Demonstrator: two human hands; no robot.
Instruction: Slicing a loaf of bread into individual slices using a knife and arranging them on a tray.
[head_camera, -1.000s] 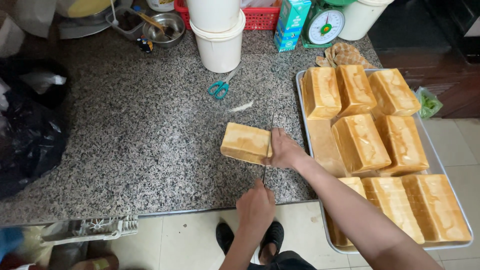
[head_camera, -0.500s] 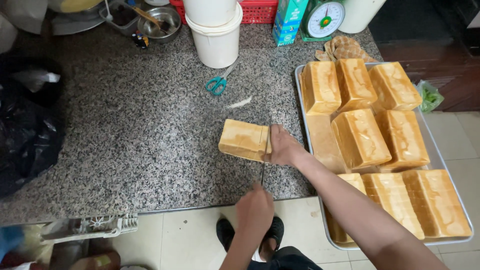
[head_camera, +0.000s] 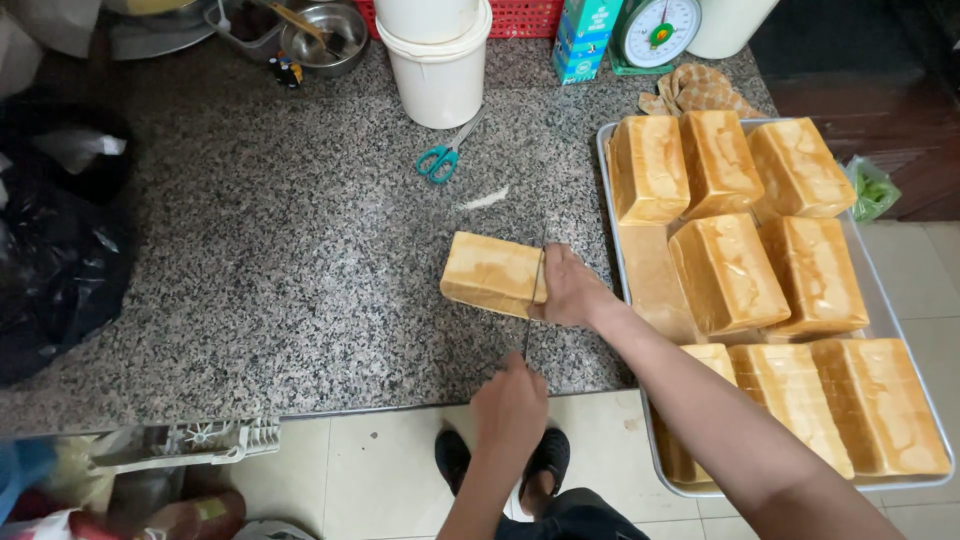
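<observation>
A golden rectangular bread loaf lies on the speckled granite counter. My right hand presses against the loaf's right end, its arm reaching in from the lower right. My left hand hovers at the counter's front edge, gripping the handle of a thin knife. The blade runs away from me and meets the loaf near its right end, just beside my right fingers.
A metal tray on the right holds several more loaves. Teal scissors, a white bucket, a metal bowl, a carton and a kitchen scale stand at the back. A black bag sits left.
Both hands keep their places at the loaf and knife. Only the view has shifted slightly.
</observation>
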